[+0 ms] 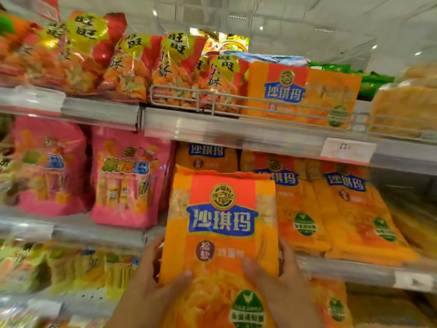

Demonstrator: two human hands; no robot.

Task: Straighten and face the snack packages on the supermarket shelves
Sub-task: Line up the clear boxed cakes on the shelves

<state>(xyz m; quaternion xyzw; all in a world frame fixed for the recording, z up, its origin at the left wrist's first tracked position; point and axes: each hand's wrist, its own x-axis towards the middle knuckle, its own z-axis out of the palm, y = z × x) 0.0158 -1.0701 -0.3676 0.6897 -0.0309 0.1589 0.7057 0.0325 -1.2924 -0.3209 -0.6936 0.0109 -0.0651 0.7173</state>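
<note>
An orange snack package [221,223] with a red top panel and blue label stands upright in front of the middle shelf, its face toward me. My left hand [151,280] grips its lower left edge, thumb across the front. My right hand [281,278] grips its lower right edge, thumb on the front too. Behind it more orange packages [338,209] of the same kind lean back on the middle shelf [354,268]. Another one [300,93] stands on the upper shelf behind a wire rail [212,100].
Pink bags [127,178] stand to the left on the middle shelf. Red and yellow bags [132,67] fill the upper shelf's left side. A white price tag [347,150] hangs on the upper shelf's edge. Yellow-green packs [59,263] sit at the lower left.
</note>
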